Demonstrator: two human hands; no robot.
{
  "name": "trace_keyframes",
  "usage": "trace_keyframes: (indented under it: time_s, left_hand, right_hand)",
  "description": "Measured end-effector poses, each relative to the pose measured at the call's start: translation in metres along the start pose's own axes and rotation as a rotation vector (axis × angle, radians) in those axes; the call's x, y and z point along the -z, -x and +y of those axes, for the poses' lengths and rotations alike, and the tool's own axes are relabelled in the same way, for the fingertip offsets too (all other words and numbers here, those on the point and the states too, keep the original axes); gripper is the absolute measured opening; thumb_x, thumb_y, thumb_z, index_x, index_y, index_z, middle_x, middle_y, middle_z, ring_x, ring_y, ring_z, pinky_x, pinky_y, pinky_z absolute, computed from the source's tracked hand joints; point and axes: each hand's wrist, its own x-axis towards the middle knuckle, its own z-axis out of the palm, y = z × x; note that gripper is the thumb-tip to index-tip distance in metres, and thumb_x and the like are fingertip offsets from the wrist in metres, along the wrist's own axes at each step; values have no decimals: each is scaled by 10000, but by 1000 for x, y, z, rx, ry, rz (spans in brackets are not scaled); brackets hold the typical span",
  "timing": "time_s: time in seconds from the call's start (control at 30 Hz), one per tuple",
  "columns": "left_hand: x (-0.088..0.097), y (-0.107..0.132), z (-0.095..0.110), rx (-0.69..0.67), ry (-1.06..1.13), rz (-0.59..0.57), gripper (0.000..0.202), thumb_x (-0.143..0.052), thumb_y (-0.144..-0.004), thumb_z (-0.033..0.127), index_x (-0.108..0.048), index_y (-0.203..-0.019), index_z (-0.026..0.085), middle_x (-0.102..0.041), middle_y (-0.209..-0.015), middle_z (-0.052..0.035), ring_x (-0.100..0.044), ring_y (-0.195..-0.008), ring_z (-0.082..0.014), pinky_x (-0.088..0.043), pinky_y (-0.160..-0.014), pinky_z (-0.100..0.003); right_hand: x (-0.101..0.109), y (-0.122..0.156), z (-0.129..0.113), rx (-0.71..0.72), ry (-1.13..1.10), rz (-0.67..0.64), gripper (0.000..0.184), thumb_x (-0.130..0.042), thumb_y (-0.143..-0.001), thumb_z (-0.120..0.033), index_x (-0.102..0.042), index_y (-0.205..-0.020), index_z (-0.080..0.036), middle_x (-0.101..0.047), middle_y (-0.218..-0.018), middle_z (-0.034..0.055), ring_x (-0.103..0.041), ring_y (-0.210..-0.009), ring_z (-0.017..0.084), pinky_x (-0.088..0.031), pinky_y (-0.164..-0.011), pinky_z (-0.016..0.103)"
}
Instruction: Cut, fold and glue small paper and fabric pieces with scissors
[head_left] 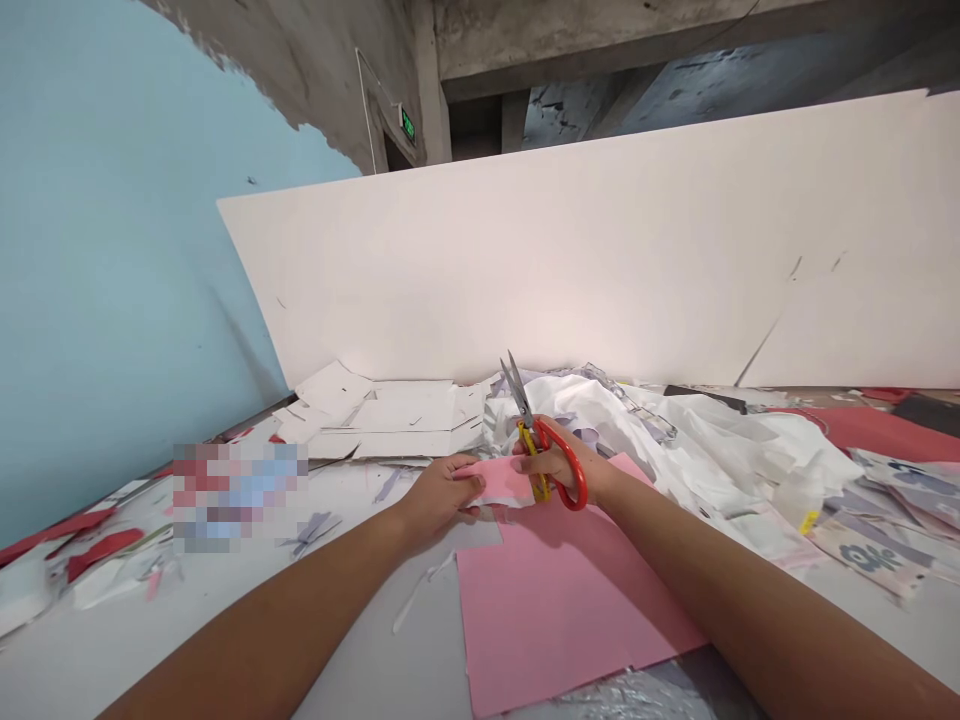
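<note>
My right hand (564, 468) grips red-handled scissors (534, 440), blades slightly apart and pointing up and away from me. My left hand (441, 496) pinches a small pink paper piece (504, 484) held between both hands, just above the table. Beneath my forearms lies a large pink paper sheet (562, 590) on the white table (225, 620).
A tall white board (600, 260) leans along the table's back. Flattened white cardboard (390, 415) lies at the back left, crumpled white plastic and paper (712, 440) at the right. Red scraps (90, 545) lie at the left edge, printed sheets (870, 550) at the right. A blue wall (112, 250) stands left.
</note>
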Motion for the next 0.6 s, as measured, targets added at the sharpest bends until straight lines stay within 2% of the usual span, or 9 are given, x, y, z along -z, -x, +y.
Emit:
trace_keyframes:
  time_s: [0.13, 0.27, 0.37, 0.6]
  left_hand:
    - [4, 0, 7, -17, -14, 22, 233, -660, -617, 295, -578, -781, 152, -505, -620, 22, -487, -492, -71, -377, -485, -209]
    - [5, 0, 13, -46, -35, 10, 279, -684, -594, 305, -586, -794, 137, -554, -660, -9, -552, -590, -124, -430, -564, -255]
    - [5, 0, 13, -64, -37, -10, 318, -696, -585, 313, -589, -820, 126, -570, -676, -23, -539, -592, -123, -430, -557, -254]
    - [7, -2, 8, -37, -46, -40, 324, -709, -572, 279, -588, -838, 138, -566, -659, -15, -519, -566, -114, -433, -542, -259]
  right_hand:
    - [1, 4, -4, -9, 29, 20, 355, -665, -586, -224, -390, -811, -230, -498, -696, -38, -448, -490, 95, -358, -440, 231]
    - [0, 3, -3, -18, 56, 28, 380, -676, -585, -227, -394, -839, -234, -478, -693, -45, -467, -524, 98, -364, -450, 218]
    - [-3, 1, -1, -22, 67, 8, 426, -678, -578, -218, -397, -897, -242, -460, -670, -50, -468, -521, 106, -358, -437, 219]
    - [-4, 1, -2, 17, 65, 5, 454, -681, -551, -204, -392, -897, -258, -475, -772, -33, -495, -594, 126, -384, -482, 238]
